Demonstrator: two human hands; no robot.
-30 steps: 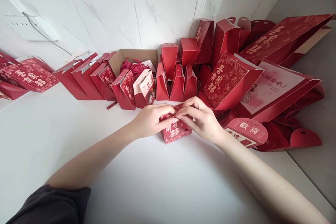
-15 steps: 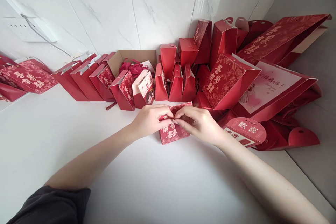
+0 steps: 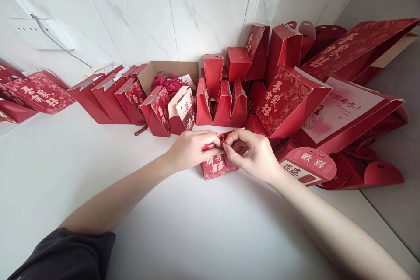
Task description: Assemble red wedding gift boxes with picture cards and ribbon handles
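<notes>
Both hands work close together in the head view, fingertips nearly meeting over one red box (image 3: 217, 168), set on the table (image 3: 157, 223) between and partly under them. Left hand (image 3: 193, 151) pinches its upper part; right hand (image 3: 255, 155) pinches one small yellow-tipped piece (image 3: 223, 140) there. Printed face toward the wearer, lettering upright from that side; long axis cannot be told, much being covered by fingers. Directly beyond the hands: three small red cartons (image 3: 222, 111) in a front row. Beyond the left hand: one cream-sided carton (image 3: 176, 115), one dark strap (image 3: 141, 130), one open cardboard box (image 3: 180, 69). Right of the right hand: one round-flapped carton (image 3: 310, 164).
</notes>
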